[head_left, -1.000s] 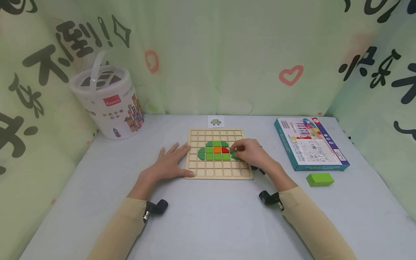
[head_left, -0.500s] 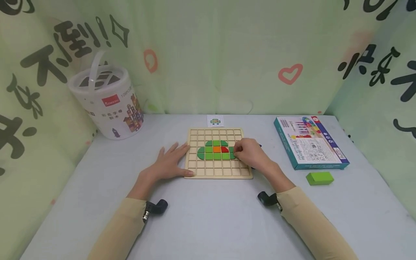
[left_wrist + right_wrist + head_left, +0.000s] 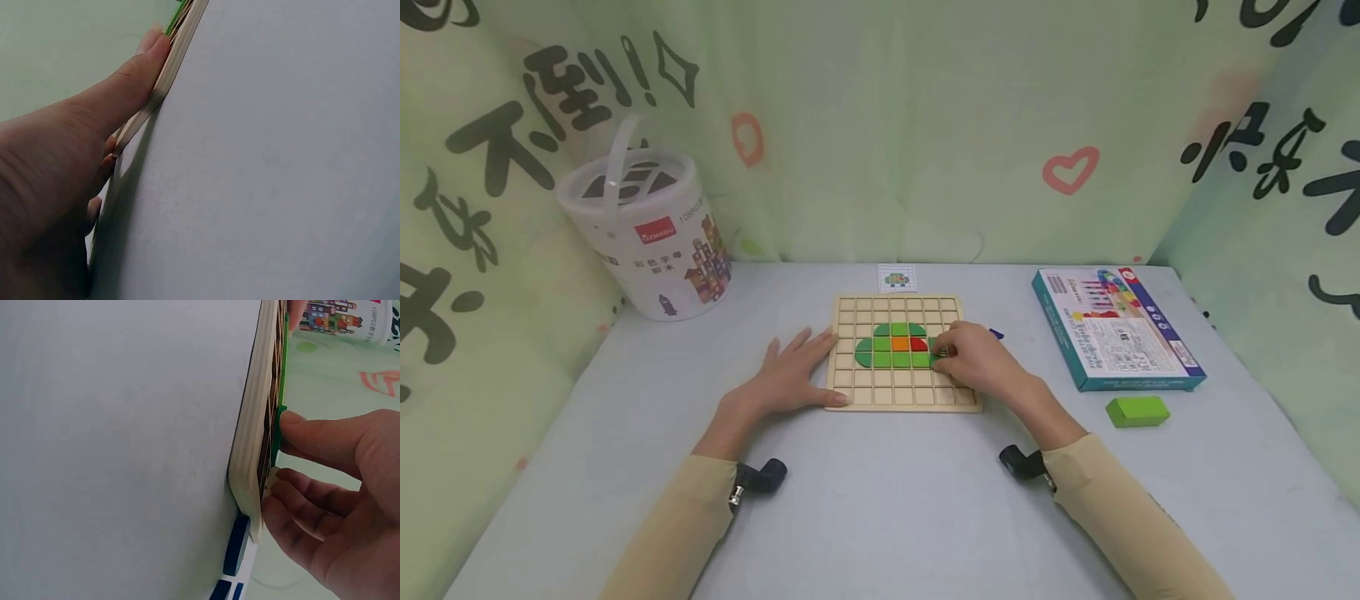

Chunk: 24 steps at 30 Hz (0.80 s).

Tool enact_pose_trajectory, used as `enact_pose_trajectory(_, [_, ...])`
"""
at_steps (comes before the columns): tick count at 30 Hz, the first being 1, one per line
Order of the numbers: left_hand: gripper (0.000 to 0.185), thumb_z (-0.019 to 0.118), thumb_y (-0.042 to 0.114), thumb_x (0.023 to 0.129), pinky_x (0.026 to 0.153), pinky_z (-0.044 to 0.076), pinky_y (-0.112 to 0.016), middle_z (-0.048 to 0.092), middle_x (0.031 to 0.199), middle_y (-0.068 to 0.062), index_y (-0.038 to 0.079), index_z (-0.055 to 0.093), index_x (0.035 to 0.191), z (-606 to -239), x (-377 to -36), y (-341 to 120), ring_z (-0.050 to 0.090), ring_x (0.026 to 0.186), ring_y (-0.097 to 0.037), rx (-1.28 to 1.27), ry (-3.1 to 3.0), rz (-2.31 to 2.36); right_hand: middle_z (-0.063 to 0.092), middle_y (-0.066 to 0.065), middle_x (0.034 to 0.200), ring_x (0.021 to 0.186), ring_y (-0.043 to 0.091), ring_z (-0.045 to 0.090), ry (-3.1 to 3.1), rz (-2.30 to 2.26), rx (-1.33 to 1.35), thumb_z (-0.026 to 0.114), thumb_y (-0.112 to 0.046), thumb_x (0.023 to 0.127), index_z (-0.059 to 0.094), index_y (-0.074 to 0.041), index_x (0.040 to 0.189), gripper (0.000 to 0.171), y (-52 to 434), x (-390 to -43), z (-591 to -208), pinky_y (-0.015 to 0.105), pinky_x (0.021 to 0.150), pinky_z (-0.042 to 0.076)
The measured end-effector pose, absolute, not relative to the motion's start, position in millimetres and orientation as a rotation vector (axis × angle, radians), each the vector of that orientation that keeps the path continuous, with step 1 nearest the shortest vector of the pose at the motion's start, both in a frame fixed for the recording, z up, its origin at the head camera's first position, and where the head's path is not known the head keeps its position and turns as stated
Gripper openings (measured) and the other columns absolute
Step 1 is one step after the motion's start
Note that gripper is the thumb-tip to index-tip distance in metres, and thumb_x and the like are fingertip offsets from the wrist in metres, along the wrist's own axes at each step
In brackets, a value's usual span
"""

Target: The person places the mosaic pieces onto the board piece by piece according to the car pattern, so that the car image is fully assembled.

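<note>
A wooden grid board (image 3: 902,402) lies on the table with light green squares (image 3: 900,360), an orange square (image 3: 899,343), a red rounded piece (image 3: 917,344) and dark green rounded pieces (image 3: 863,359) set in it. My left hand (image 3: 790,375) rests with spread fingers along the board's left edge, its thumb over the near left corner. At the pattern's right end, my right hand (image 3: 981,358) pinches a dark green piece (image 3: 279,440) between thumb and index finger. That piece sits at the grid, mostly covered by the fingers in the head view.
Behind the board lies a small pattern card (image 3: 897,279). Blue pieces (image 3: 236,547) lie beside its right edge. A flat box (image 3: 1120,333) and a green block (image 3: 1138,412) are at the right; a white bucket (image 3: 647,242) stands back left.
My right hand has brought the dark green piece left and down against the pattern, and its fingers have shifted slightly on it. The left hand stays in place.
</note>
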<state>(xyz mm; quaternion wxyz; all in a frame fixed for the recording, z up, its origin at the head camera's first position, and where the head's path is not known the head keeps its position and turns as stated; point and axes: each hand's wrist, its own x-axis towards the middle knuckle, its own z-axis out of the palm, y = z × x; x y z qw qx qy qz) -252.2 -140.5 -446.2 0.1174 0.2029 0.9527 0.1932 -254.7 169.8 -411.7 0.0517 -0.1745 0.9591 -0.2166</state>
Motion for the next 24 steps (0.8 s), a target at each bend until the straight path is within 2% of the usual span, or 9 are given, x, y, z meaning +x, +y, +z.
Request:
enact_pose_trajectory(2, [0.109,0.07,0.069,0.077,0.121,-0.002,-0.068,0.018,0.168,0.0,0.018,0.021,0.16,-447,-253,-141,0.006,0.157,-0.032,0.601,2.792,0.559,0.069,0.006,0.1,0.084,0.02,0.057,2.935,-0.604,-0.552,0.071,-0.011,0.089,0.077,-0.009,0.107,0.019,169,-254,-411,0.034,0.076,0.051])
enact_pose_trajectory(5, [0.109,0.07,0.069,0.077,0.121,-0.001,-0.068,0.018,0.168,0.0,0.018,0.021,0.16,-448,-253,-141,0.006,0.157,-0.032,0.602,2.793,0.555,0.069,0.006,0.103,0.085,0.02,0.057,2.955,-0.516,-0.579,0.07,-0.008,0.089,0.077,-0.009,0.108,0.02,169,-254,-409,0.033,0.076,0.052])
enact_pose_trajectory(9, [0.109,0.07,0.07,0.077,0.12,-0.002,-0.068,0.019,0.168,0.0,0.018,0.021,0.16,-448,-253,-141,0.006,0.157,-0.033,0.603,2.789,0.563,0.066,0.005,0.099,0.079,0.019,0.054,2.96,-0.451,-0.607,0.069,-0.005,0.089,0.077,-0.009,0.109,0.021,170,-255,-407,0.03,0.069,0.048])
enact_pose_trajectory(15, [0.109,0.07,0.07,0.076,0.121,-0.002,-0.067,0.018,0.168,0.001,0.018,0.021,0.16,-447,-255,-140,0.005,0.157,-0.032,0.605,2.787,0.567,0.066,0.004,0.099,0.081,0.019,0.055,2.933,-0.493,-0.615,0.068,-0.006,0.09,0.076,-0.009,0.108,0.02,175,-257,-409,0.031,0.073,0.049])
enact_pose_trajectory(24, [0.109,0.071,0.069,0.076,0.121,-0.003,-0.067,0.018,0.168,0.001,0.019,0.021,0.16,-448,-255,-141,0.005,0.157,-0.031,0.591,2.783,0.557,0.067,0.005,0.087,0.077,0.019,0.054,2.916,-0.663,-0.573,0.065,-0.004,0.088,0.076,-0.006,0.103,0.018,193,-258,-405,0.03,0.068,0.046])
